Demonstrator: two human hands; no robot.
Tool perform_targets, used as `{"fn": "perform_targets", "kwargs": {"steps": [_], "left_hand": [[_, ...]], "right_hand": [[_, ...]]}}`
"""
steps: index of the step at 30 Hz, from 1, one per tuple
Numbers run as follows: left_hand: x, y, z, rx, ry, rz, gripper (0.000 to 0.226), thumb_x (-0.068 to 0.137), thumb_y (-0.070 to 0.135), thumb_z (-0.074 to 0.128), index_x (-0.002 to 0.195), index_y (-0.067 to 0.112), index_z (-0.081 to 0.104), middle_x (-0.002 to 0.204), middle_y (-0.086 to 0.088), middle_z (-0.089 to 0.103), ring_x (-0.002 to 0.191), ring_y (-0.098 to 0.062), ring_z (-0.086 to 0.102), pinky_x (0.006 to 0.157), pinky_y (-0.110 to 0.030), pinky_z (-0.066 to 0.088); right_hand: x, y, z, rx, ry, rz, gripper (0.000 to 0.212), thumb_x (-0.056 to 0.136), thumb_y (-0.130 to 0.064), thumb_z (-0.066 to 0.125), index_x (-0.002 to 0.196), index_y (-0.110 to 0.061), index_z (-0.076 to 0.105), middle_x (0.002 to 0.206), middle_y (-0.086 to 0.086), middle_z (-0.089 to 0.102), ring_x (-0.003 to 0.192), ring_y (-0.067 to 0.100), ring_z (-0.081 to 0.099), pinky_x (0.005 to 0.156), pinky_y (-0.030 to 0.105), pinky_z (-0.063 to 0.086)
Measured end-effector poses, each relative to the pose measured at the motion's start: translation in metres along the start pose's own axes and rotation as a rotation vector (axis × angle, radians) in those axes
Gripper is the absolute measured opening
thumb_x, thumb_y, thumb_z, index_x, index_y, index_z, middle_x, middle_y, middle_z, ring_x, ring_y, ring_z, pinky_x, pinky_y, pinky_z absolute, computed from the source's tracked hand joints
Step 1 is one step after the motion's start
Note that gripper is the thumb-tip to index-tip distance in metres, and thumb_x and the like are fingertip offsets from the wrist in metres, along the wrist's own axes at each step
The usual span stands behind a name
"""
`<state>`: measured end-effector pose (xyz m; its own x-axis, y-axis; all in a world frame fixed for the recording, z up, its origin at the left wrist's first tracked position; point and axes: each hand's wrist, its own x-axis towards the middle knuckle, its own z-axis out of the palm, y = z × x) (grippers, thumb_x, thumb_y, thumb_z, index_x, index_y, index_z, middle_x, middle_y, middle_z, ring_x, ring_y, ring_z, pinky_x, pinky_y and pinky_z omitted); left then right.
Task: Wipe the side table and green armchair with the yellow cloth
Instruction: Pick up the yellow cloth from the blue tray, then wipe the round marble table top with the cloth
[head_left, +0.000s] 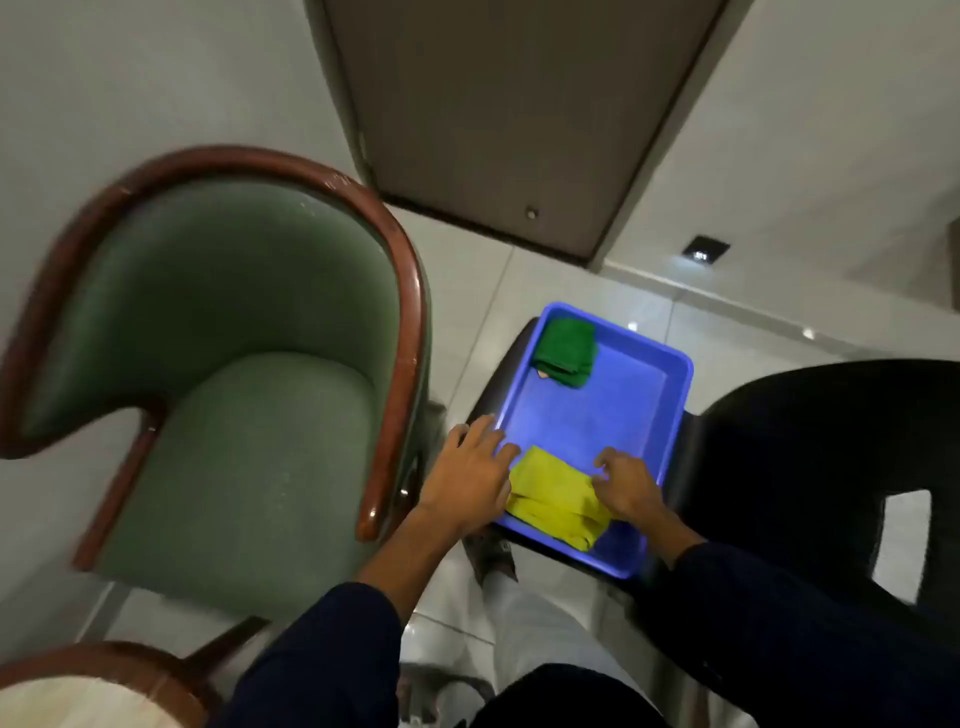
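Observation:
A folded yellow cloth (556, 499) lies at the near end of a blue plastic tray (618, 400). My left hand (470, 470) rests with spread fingers on the tray's left rim, touching the cloth's left edge. My right hand (626, 486) presses its fingers on the cloth's right edge. The green armchair (244, 395) with its brown wooden frame stands to the left. The round wooden side table (88, 686) shows at the bottom left corner.
A folded green cloth (566, 353) lies at the tray's far end. The tray sits on a dark stool beside a black chair (831, 467) on the right. A brown door (498, 114) stands behind. The floor is white tile.

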<state>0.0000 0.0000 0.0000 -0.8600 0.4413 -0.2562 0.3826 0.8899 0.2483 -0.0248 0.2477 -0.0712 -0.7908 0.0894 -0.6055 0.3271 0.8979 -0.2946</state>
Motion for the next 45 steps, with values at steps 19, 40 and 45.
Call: {"fn": "perform_targets", "kwargs": {"steps": [19, 40, 45], "left_hand": [[0.003, 0.003, 0.068, -0.337, -0.196, -0.223, 0.065, 0.090, 0.026, 0.057, 0.152, 0.025, 0.036, 0.157, -0.004, 0.038, 0.147, -0.025, 0.029, 0.112, -0.043, 0.034], [-0.453, -0.071, 0.158, -1.168, 0.503, -1.260, 0.030, 0.079, 0.034, 0.078, 0.102, 0.019, 0.067, 0.087, 0.003, 0.066, 0.077, -0.015, 0.060, 0.075, -0.032, 0.048], [-0.509, -0.090, 0.236, -1.138, 0.419, -1.485, 0.035, 0.086, 0.020, 0.072, 0.118, 0.009, 0.064, 0.111, -0.016, 0.069, 0.105, -0.034, 0.065, 0.087, -0.037, 0.049]], "right_hand": [[0.026, -0.020, 0.032, -0.258, -0.407, -0.271, 0.025, 0.076, -0.019, 0.070, 0.081, -0.022, 0.046, 0.087, 0.005, 0.057, 0.087, 0.031, 0.058, 0.072, 0.039, 0.047], [-0.233, -0.278, 0.248, 0.097, -0.552, -0.528, 0.038, 0.071, -0.003, 0.083, 0.095, -0.018, 0.058, 0.091, 0.003, 0.062, 0.079, 0.021, 0.059, 0.067, 0.032, 0.050], [-0.262, -0.303, 0.373, -0.053, -0.392, -0.665, 0.053, 0.076, -0.013, 0.078, 0.122, -0.009, 0.052, 0.122, 0.016, 0.055, 0.109, 0.034, 0.056, 0.091, 0.036, 0.045]]}}
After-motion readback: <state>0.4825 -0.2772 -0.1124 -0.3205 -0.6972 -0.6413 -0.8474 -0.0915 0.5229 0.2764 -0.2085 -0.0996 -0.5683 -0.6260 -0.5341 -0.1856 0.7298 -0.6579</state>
